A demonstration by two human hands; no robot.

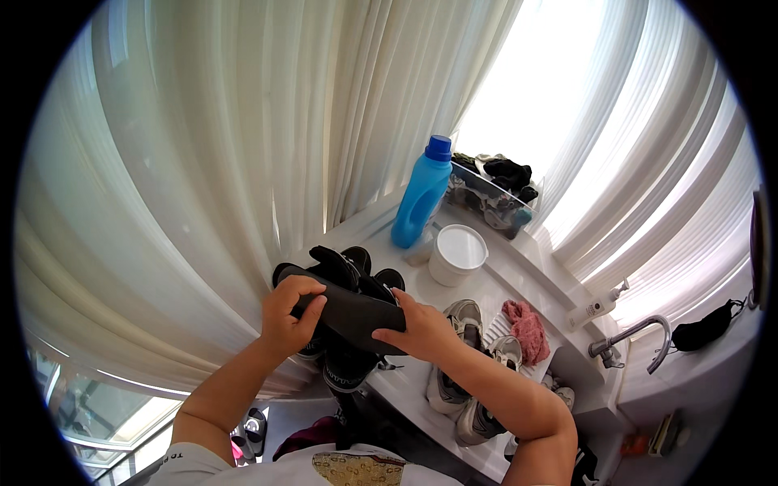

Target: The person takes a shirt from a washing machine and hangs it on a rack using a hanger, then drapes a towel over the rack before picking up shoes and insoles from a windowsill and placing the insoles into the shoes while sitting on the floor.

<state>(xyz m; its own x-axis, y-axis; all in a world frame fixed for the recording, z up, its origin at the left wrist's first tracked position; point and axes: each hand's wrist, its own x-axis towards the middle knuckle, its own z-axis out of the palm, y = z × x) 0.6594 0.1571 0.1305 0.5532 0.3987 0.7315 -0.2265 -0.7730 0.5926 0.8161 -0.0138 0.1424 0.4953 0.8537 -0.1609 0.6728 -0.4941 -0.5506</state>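
A flat, dark, elongated shoe insole (347,311) is stretched level between my two hands. My left hand (290,314) pinches its left end, thumb and fingers closed on it. On the other end, my right hand (420,327) grips with the thumb on the near side and the fingers beyond. Directly beneath and behind the insole stand several black shoes (355,257), partly hidden by it. One black shoe with a pale patterned edge (348,371) shows below it, near the counter's front edge.
Grey sneakers (463,320) stand right of my right forearm, beside a pink cloth (527,332). Farther back are a blue detergent bottle (421,198), a lidded white tub (459,253) and a clear bin of clothes (490,198). A faucet (640,328) and pump bottle (596,308) stand right. Curtains (243,121) hang left.
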